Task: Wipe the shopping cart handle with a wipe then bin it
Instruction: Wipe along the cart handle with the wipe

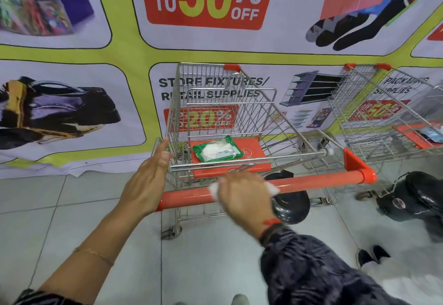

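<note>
1. Orange plastic handle (311, 181) of the shopping cart (215, 113) is under my right hand (242, 197), which is closed around it with the white wipe (272, 188) pressed between palm and bar, near the middle.
2. My left hand (148, 182) lies flat, fingers together, against the cart's left corner, steadying it.
3. Wiping looks underway; I cannot tell which stretches are already clean.
4. Binning is left, and no bin is in view. A green wipe pack (217, 149) sits on the child seat.

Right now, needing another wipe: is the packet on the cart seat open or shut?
Cannot tell: the green packet lies flat on the red seat, its flap too blurred.
</note>
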